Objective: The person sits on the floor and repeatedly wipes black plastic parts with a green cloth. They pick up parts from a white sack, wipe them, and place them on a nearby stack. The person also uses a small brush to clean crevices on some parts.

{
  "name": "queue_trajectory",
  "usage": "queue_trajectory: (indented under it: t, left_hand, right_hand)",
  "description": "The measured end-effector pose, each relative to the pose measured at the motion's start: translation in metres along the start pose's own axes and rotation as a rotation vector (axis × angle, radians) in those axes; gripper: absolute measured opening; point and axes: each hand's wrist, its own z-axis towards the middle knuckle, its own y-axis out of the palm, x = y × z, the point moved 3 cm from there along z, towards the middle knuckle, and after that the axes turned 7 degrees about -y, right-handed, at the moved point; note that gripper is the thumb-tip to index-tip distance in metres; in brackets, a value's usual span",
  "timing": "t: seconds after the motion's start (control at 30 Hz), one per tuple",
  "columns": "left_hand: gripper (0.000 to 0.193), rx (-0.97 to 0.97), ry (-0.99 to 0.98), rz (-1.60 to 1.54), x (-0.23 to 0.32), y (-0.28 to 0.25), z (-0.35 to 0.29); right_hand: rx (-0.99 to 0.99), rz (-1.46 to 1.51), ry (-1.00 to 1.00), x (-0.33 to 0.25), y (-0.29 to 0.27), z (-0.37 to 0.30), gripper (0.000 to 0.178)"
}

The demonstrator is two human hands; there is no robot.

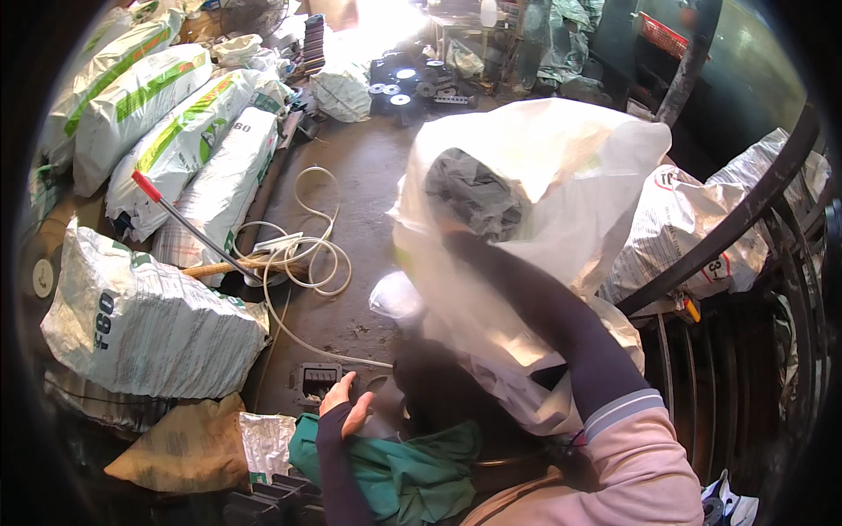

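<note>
Nearest, a green cloth [421,478] is lying bunched to the right of the left forearm [337,465]. Just beyond, the left hand [348,410] is holding its thumb wide of its fingers. Farther, right of centre, a white sack [548,145] is billowing about the right forearm [513,285]; the right hand [450,219] is reaching to dark plastic [482,195], and I cannot tell whether its fingers are gripping. Leftward, a cord [307,239] is looping across the floor [368,167]; discs [404,74] are lying at the far end.
</note>
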Motion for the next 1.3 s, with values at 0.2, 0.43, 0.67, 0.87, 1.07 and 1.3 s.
queue_trajectory:
  t: [0.2, 0.43, 0.67, 0.87, 1.07, 1.3]
  left_hand:
    - [0.063, 0.023, 0.025, 0.074, 0.001, 0.002, 0.006]
    - [0.062, 0.066, 0.049, 0.019, 0.003, 0.001, 0.002]
    - [0.057, 0.141, 0.129, -0.167, 0.008, -0.001, 0.004]
    - [0.053, 0.243, 0.161, -0.528, 0.03, -0.022, -0.016]
    - [0.063, 0.285, 0.448, -0.809, 0.125, -0.069, -0.049]
    - [0.063, 0.46, 0.75, -0.836, 0.246, -0.113, -0.061]
  right_hand:
    - [0.141, 0.054, 0.082, 0.011, 0.02, 0.036, 0.062]
    - [0.457, 0.588, -0.268, 0.076, -0.098, -0.042, 0.058]
    - [0.78, 1.046, 0.063, 0.057, -0.169, -0.216, 0.041]
    - [0.926, 1.11, 0.022, 0.042, -0.179, -0.286, 0.077]
    - [0.987, 1.099, -0.211, 0.062, -0.18, -0.298, 0.07]
    - [0.951, 1.158, -0.622, -0.009, -0.208, -0.318, 0.054]
